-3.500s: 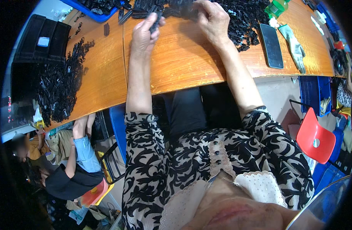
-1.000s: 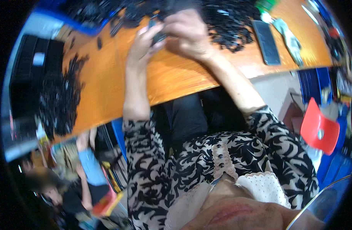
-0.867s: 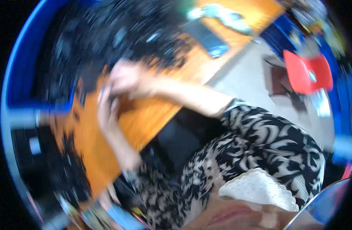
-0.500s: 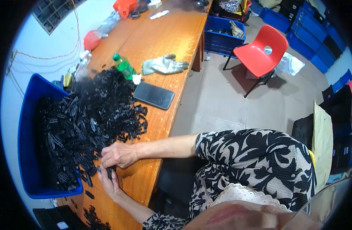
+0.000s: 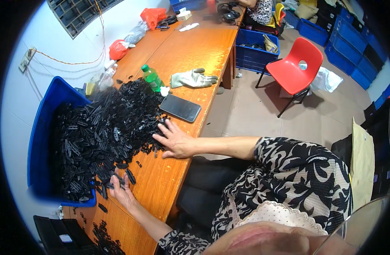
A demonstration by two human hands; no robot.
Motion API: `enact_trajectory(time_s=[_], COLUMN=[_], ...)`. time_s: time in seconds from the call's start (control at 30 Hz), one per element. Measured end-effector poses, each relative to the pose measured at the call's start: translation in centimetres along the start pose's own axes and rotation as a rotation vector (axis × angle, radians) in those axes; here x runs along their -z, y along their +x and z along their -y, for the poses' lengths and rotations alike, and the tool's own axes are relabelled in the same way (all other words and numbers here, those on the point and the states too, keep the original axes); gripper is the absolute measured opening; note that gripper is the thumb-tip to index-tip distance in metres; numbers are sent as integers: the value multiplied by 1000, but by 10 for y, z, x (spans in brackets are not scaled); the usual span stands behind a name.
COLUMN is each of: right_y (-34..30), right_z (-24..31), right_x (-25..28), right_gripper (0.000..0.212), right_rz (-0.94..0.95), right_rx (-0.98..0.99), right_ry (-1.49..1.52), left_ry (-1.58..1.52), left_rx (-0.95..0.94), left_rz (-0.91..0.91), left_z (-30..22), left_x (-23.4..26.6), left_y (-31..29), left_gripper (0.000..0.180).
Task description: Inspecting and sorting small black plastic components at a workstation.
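Observation:
My right hand (image 5: 174, 139) lies palm down with its fingers spread. Its fingertips touch the right edge of a heap of small black plastic bits (image 5: 139, 100) on the wooden table. My left hand (image 5: 123, 193) is nearer the lower left, its fingers curled around a slim black plastic piece (image 5: 121, 182), partly covered by the fingers. Just beyond it, another long black piece (image 5: 130, 176) rests on the tabletop. A blue bin (image 5: 44, 127) is tipped toward me, and many ribbed black plastic pieces (image 5: 86, 144) spill from it onto the table.
Beyond the heap are a black phone (image 5: 180, 108), a green bottle (image 5: 151, 78) and a pale work glove (image 5: 193, 78). A black tray (image 5: 63, 236) sits at the lower left. A red chair (image 5: 294, 68) stands on the floor; another person (image 5: 259, 10) sits at the table's far end.
My right hand has parted from my left and moved right to the heap's edge, its fingers spreading. My left hand stays near the bin. The view has shifted slightly.

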State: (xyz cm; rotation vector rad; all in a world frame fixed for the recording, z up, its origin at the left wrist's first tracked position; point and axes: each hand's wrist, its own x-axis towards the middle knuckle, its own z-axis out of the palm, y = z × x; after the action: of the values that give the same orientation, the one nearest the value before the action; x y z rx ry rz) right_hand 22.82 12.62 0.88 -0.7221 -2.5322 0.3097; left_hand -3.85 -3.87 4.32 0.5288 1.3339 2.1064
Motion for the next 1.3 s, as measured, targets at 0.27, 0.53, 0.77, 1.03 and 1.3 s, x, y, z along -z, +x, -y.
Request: enact_trajectory(time_s=[0.27, 0.53, 0.77, 1.03, 1.3], right_y=[47, 103, 112, 88, 66], right_z=[21, 67, 67, 82, 106], right_x=[-36, -62, -58, -56, -61], right_gripper=[57, 12, 24, 22, 15], right_rz=[-67, -252, -259, -287, -138], right_rx=[202, 520, 336, 490, 467], right_ry=[-3, -179, 40, 198, 132], left_ry=[49, 74, 70, 544, 1280], left_rx=[19, 0, -63, -204, -142], left_rz=[161, -55, -55, -13, -28], left_z=[3, 0, 8, 2, 10], left_x=[-16, 19, 40, 48, 22], left_y=[-4, -3, 13, -3, -9], left_gripper=[49, 34, 43, 38, 48])
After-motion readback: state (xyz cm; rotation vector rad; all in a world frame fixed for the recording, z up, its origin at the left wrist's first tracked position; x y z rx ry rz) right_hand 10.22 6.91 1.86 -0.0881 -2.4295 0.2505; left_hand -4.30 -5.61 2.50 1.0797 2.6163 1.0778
